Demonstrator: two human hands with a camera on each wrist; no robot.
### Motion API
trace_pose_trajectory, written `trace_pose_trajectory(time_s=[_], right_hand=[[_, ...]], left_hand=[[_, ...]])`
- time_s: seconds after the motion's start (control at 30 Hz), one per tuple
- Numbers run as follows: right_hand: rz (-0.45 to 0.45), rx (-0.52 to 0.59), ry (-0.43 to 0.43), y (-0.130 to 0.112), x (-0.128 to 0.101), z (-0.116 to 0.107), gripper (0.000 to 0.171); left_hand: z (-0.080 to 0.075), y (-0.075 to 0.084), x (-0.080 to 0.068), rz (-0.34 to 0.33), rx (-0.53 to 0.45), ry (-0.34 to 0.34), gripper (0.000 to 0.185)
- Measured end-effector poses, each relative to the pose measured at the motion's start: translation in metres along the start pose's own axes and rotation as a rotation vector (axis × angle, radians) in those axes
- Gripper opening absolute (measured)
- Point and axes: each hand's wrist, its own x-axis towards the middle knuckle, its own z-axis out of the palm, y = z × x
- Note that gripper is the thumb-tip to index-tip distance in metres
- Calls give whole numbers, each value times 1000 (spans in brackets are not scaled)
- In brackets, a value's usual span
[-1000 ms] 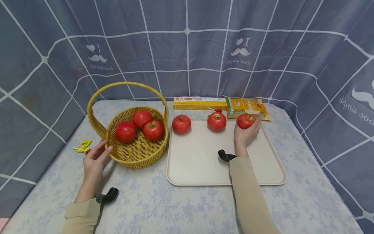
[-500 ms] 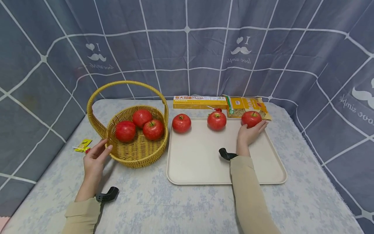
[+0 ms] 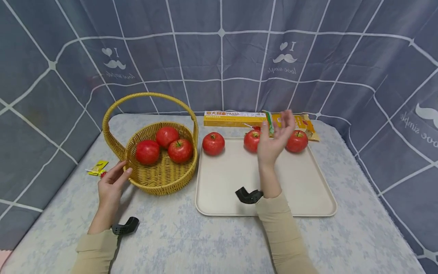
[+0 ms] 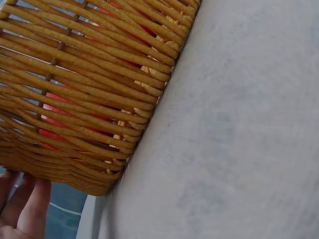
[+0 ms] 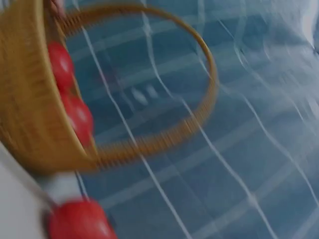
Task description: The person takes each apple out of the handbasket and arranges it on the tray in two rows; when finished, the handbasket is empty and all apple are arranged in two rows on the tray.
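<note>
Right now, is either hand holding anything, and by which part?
Nothing is held. The right hand is raised open above the tray, clear of the apples. The left hand rests open-fingered against the basket wall, without gripping.

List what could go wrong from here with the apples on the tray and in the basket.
The right hand hangs open just in front of the middle apple and right apple; a careless sweep might roll one off the tray, whose rim looks low. The left hand only rests against the basket, so a tug inside might shift it.
</note>
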Motion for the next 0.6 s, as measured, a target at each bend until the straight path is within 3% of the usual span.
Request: trace_pose_trajectory(time_s=[0.13, 0.27, 0.4, 0.6], right_hand=[[-43, 114, -272, -9, -42, 33, 54], [66, 162, -561, -15, -80, 53, 54], [189, 136, -796, -19, -102, 67, 51], [237, -31, -1017, 22, -122, 92, 54]], left_hand=[[0, 0, 2, 6, -4, -3, 40], [-1, 0, 1, 18, 18, -21, 41], [-2, 0, 1, 25, 32, -26, 41], [-3, -1, 1, 11, 27, -21, 41]])
